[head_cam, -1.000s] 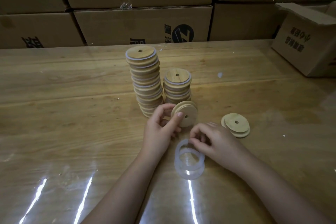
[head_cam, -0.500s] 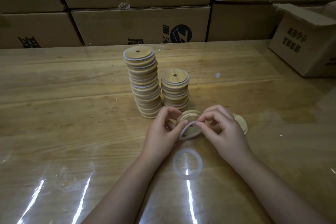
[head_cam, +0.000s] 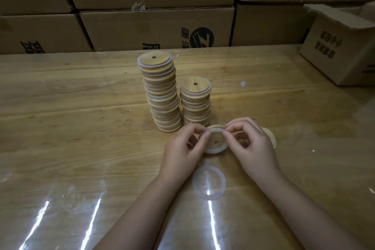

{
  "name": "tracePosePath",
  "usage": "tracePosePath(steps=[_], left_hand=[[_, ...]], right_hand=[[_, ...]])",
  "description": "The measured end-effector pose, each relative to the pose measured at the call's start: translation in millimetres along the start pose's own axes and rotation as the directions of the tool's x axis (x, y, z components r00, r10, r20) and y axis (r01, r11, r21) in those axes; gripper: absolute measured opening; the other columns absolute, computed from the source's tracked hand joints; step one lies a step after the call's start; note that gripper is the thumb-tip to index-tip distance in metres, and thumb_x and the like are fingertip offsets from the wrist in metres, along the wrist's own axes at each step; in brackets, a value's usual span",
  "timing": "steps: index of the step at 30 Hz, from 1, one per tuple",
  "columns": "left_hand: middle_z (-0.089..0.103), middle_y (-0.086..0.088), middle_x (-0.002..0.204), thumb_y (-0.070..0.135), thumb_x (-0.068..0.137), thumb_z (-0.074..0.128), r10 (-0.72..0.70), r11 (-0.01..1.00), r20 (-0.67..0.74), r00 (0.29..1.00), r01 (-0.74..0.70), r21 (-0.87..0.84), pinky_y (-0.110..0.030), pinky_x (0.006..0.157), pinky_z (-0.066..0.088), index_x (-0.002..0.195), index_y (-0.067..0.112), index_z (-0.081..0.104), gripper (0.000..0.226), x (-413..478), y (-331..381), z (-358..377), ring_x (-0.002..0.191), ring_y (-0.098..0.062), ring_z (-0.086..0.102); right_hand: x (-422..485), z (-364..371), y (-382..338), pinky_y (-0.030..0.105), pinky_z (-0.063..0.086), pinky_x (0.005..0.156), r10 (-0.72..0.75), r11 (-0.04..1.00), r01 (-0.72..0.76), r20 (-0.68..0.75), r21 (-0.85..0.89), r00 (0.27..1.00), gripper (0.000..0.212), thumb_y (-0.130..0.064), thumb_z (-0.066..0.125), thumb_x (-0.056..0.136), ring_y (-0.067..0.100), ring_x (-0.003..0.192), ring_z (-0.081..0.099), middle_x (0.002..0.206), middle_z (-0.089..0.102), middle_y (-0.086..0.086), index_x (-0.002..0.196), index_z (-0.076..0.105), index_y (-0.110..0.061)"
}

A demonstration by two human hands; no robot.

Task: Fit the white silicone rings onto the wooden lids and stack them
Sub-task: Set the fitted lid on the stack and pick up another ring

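Stretching a white silicone ring (head_cam: pixel 215 151) round a wooden lid (head_cam: pixel 212 138) looks like the step in hand. Just before the tall stack (head_cam: pixel 162 95), the left hand (head_cam: pixel 182 148) grips the lid and the right hand (head_cam: pixel 251 148) pinches the ring. Next, it needs seating all round. There are two stacks, the short stack (head_cam: pixel 195 103) to the right. One spare ring (head_cam: pixel 195 183) lies nearer the person.
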State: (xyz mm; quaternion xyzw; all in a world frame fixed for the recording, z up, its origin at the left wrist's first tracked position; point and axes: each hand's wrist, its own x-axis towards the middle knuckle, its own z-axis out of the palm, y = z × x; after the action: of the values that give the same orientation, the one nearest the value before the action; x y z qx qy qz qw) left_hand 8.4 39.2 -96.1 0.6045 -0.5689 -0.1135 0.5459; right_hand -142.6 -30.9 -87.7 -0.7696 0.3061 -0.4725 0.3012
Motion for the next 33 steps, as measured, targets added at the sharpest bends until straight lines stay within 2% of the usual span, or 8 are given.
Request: tracePosePath(steps=[6, 13, 17, 23, 29, 33], left_hand=[[0.061, 0.016, 0.083, 0.042, 0.086, 0.053, 0.004, 1.0, -0.009, 1.0, -0.003, 0.029, -0.025, 0.057, 0.047, 0.09, 0.036, 0.057, 0.008, -0.6, -0.2, 0.2, 0.062, -0.006, 0.055], [0.061, 0.015, 0.079, 0.042, 0.085, 0.055, -0.032, 0.999, -0.027, 0.999, 0.033, 0.021, -0.022, 0.056, 0.045, 0.084, 0.031, 0.057, 0.012, -1.8, 0.8, -0.4, 0.061, -0.007, 0.055], [0.061, 0.014, 0.074, 0.034, 0.086, 0.058, -0.072, 0.997, -0.019, 0.997, 0.072, -0.002, -0.028, 0.056, 0.047, 0.083, 0.027, 0.059, 0.008, -0.6, 1.1, -0.4, 0.059, -0.009, 0.056], [0.062, 0.014, 0.073, 0.032, 0.086, 0.059, -0.097, 0.994, -0.029, 0.995, 0.096, -0.043, -0.03, 0.055, 0.047, 0.081, 0.027, 0.06, 0.007, -0.3, 1.9, -0.8, 0.059, -0.008, 0.056], [0.064, 0.017, 0.075, 0.028, 0.085, 0.059, -0.13, 0.989, -0.022, 0.991, 0.128, -0.072, -0.021, 0.057, 0.045, 0.079, 0.031, 0.061, 0.007, 1.1, 1.8, -2.7, 0.06, -0.004, 0.054], [0.064, 0.014, 0.073, 0.028, 0.084, 0.059, -0.177, 0.973, 0.003, 0.984, 0.176, -0.151, -0.03, 0.057, 0.048, 0.077, 0.03, 0.059, 0.007, 2.1, 1.1, -3.1, 0.06, -0.012, 0.056]], right_hand=[[-0.7, -0.7, -1.4, 0.011, 0.046, 0.069, 0.016, 1.0, -0.016, -0.023, -0.006, 1.0, 0.014, 0.0, 0.065, 0.081, 0.006, 0.086, 0.059, 0.09, 0.061, -0.01, 0.08, 0.062, -0.014], [0.3, -1.9, -2.3, 0.013, 0.047, 0.068, 0.017, 1.0, -0.017, -0.006, -0.02, 1.0, 0.011, 0.0, 0.065, 0.081, 0.006, 0.086, 0.059, 0.088, 0.062, -0.007, 0.08, 0.063, -0.01], [1.0, -2.6, -4.2, 0.011, 0.046, 0.068, 0.019, 0.999, -0.019, 0.006, -0.032, 1.0, 0.009, 0.0, 0.066, 0.081, 0.006, 0.086, 0.059, 0.089, 0.062, -0.005, 0.079, 0.063, -0.008], [2.9, -5.3, -6.5, 0.013, 0.047, 0.066, -0.007, 0.998, 0.009, 0.032, -0.064, 0.999, 0.008, 0.001, 0.066, 0.08, 0.007, 0.083, 0.058, 0.087, 0.062, -0.002, 0.078, 0.063, -0.006], [5.2, -8.5, -5.3, 0.016, 0.049, 0.064, -0.029, 0.996, 0.034, 0.064, -0.079, 0.998, 0.008, 0.002, 0.067, 0.079, 0.009, 0.079, 0.059, 0.085, 0.063, -0.001, 0.077, 0.063, -0.005], [5.7, -9.6, -3.7, 0.015, 0.048, 0.064, -0.014, 0.998, 0.019, 0.098, -0.053, 0.995, 0.009, 0.001, 0.067, 0.08, 0.008, 0.08, 0.059, 0.085, 0.062, -0.003, 0.077, 0.063, -0.006]])
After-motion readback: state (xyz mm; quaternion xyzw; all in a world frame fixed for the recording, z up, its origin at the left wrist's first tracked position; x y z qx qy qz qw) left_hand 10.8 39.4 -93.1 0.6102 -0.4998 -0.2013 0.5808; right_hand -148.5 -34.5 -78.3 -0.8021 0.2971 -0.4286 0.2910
